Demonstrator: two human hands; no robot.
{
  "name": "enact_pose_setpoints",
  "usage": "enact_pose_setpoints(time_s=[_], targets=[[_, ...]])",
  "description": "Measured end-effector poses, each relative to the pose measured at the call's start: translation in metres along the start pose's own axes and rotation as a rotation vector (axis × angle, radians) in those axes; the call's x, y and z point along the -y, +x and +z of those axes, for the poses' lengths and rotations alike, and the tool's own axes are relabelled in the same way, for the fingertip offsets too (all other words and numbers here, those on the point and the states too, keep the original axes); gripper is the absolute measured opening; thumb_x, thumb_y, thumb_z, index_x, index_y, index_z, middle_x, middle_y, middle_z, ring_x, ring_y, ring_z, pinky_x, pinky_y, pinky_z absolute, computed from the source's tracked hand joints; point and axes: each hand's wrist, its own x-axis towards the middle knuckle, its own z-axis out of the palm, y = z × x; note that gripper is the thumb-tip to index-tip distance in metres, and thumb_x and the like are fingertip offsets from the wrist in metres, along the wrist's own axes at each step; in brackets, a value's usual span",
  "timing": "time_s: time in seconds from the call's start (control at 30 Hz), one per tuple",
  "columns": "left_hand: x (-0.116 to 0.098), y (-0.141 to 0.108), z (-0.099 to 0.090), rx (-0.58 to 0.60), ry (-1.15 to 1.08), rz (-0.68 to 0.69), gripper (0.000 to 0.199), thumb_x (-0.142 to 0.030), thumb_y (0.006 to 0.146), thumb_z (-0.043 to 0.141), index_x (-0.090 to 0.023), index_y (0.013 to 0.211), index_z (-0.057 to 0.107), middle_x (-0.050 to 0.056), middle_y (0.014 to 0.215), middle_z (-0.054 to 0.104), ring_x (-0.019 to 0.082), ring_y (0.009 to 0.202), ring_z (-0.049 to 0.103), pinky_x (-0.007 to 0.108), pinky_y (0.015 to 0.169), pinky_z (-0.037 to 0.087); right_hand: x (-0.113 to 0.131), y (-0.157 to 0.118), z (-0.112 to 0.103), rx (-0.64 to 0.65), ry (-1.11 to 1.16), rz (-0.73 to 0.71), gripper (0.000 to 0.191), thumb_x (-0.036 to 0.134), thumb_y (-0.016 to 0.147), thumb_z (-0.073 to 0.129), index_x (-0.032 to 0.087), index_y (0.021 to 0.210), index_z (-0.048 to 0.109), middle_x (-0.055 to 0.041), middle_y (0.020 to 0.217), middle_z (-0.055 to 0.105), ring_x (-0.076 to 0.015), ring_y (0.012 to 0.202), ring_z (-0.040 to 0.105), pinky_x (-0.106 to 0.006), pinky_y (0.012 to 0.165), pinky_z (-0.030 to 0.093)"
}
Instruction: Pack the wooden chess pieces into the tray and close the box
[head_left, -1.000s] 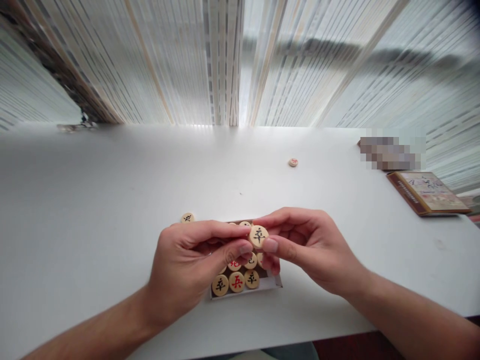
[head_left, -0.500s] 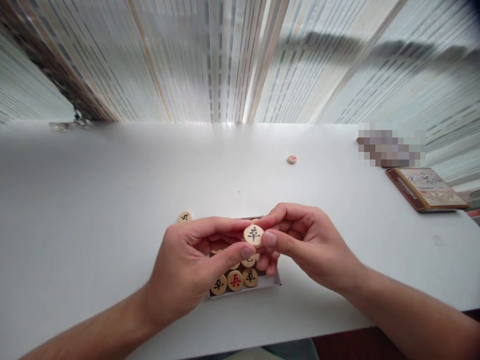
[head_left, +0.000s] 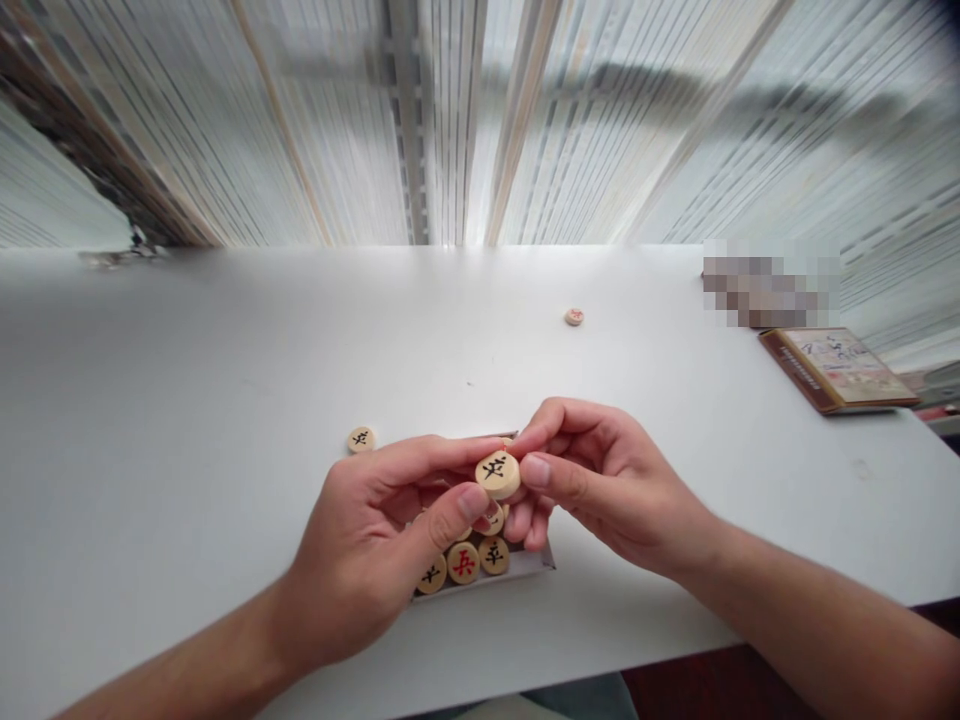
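A round wooden piece with a black character [head_left: 496,474] is held above a shallow box [head_left: 529,563], between the fingertips of both hands. My left hand [head_left: 397,530] has its thumb and fingers at the piece's left side. From the right, my right hand [head_left: 607,480] pinches its edge between thumb and forefinger. Several pieces lie in the box under the hands, among them one with a red character [head_left: 463,563] and one with a black character [head_left: 493,554] to its right. My hands hide the box's upper part.
A loose black-marked piece [head_left: 361,439] lies on the white table [head_left: 187,400] beyond my left hand. Farther back is a red-marked piece [head_left: 574,317]. A flat brown box [head_left: 840,370] lies at the right, beside a pixelated object [head_left: 765,291]. Striped curtains [head_left: 450,120] hang behind.
The held piece has turned and tilted between my fingers, showing more of its side edge. My left thumb has shifted slightly up and left. The whole view has moved a little.
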Motion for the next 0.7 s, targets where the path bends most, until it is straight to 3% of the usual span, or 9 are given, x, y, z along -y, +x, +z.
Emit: enact_pose_setpoints(time_s=[0.27, 0.4, 0.7], targets=[[-0.0011, 0.0004, 0.0001, -0.056, 0.137, 0.040, 0.030, -0.013, 0.097, 0.076, -0.031, 0.117, 0.090, 0.001, 0.082, 0.086, 0.012, 0.070, 0.079, 0.012, 0.068, 0.063, -0.0001, -0.0011, 0.0016, -0.032, -0.039, 0.016, 0.013, 0.019, 0.096, 0.087, 0.016, 0.107, 0.082, -0.0052, 0.082, 0.085, -0.0145, 0.071, 0.083, -0.020, 0.066, 0.070], [-0.0002, -0.0007, 0.0007, -0.072, 0.164, 0.055, 0.022, -0.020, 0.097, 0.080, -0.030, 0.114, 0.091, 0.002, 0.082, 0.086, 0.013, 0.069, 0.078, 0.013, 0.065, 0.062, 0.0009, -0.0016, 0.0034, -0.038, -0.043, 0.020, 0.014, 0.018, 0.094, 0.088, 0.016, 0.107, 0.083, -0.0042, 0.080, 0.084, -0.0140, 0.070, 0.082, -0.020, 0.064, 0.069], [0.0046, -0.0040, -0.0038, -0.095, 0.277, 0.083, 0.026, -0.014, 0.097, 0.080, -0.033, 0.111, 0.090, -0.002, 0.091, 0.089, 0.009, 0.074, 0.080, 0.011, 0.071, 0.062, 0.0008, -0.0023, 0.0053, -0.093, -0.099, 0.019, 0.020, 0.020, 0.084, 0.097, 0.015, 0.096, 0.082, -0.0031, 0.075, 0.081, -0.0147, 0.061, 0.078, -0.022, 0.056, 0.068]])
